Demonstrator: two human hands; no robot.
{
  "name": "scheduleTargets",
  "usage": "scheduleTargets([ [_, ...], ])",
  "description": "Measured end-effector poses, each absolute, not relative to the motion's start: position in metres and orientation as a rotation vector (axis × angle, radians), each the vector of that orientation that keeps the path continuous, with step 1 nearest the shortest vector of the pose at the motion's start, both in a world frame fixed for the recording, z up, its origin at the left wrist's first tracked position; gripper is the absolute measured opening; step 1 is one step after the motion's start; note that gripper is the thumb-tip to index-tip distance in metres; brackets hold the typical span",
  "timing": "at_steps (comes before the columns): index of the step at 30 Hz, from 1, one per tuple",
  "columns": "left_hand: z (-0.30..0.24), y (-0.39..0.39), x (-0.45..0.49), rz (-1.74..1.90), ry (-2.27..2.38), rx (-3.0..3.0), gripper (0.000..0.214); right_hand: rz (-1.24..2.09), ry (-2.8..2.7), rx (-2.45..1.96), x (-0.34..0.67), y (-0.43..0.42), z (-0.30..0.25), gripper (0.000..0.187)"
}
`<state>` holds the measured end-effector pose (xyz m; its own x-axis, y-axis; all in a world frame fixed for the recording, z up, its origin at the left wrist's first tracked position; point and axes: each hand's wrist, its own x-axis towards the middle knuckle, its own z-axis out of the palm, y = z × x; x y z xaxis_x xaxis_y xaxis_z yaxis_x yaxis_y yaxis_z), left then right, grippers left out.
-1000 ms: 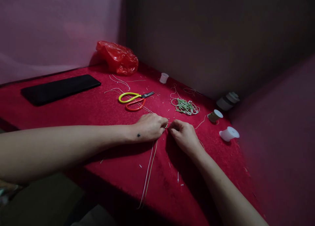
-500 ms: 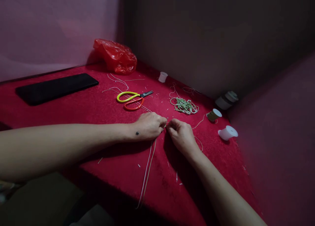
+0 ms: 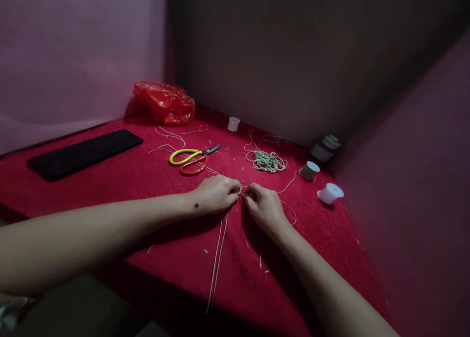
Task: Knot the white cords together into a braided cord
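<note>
Thin cords (image 3: 219,251) run under my left hand (image 3: 217,194), hanging over the table's front edge and stretching back toward the scissors. Thumb and fingers of that hand pinch a small loop of cord (image 3: 240,189). Close on its right, my right hand (image 3: 265,205) is closed in a pinch on the cord's thin end; its fingertips partly hide it. A thread (image 3: 289,182) leads from near the right hand to an olive thread spool (image 3: 309,170). Scissors (image 3: 194,160) with one yellow and one red handle lie beyond the left hand, blades pointing right.
A red cloth (image 3: 176,249) covers the table, with cord snippets scattered on it. A black phone-like slab (image 3: 84,153) and a red plastic bag (image 3: 165,103) lie at left. Behind the hands are a green-white braided cord heap (image 3: 267,161) and white spools (image 3: 330,193), (image 3: 233,124).
My view has shifted slightly. A small cord loop now shows at the left fingertips, and the right fingertips sit a little lower beside it.
</note>
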<state>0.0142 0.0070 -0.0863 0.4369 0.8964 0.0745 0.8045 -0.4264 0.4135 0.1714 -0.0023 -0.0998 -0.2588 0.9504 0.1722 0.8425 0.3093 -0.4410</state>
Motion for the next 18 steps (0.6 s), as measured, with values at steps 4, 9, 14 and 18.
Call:
scheduleTargets([
  [4, -0.088, 0.008, 0.014, 0.398, 1.458, 2.356, 0.015, 0.458, -2.214, -1.569, 0.182, 0.000, -0.092, 0.014],
  [9, -0.090, 0.010, 0.011, 0.381, 1.397, 2.358, 0.014, 0.972, -2.286, -1.569, 0.242, 0.006, -0.050, 0.013],
  [14, -0.090, 0.012, 0.010, 0.374, 1.382, 2.338, 0.014, 1.490, -1.893, -1.086, 0.318, 0.002, -0.026, 0.025],
  [18, -0.091, 0.014, 0.011, 0.376, 1.386, 2.326, 0.015, 1.519, -1.710, -0.904, 0.331, 0.002, -0.035, 0.030],
])
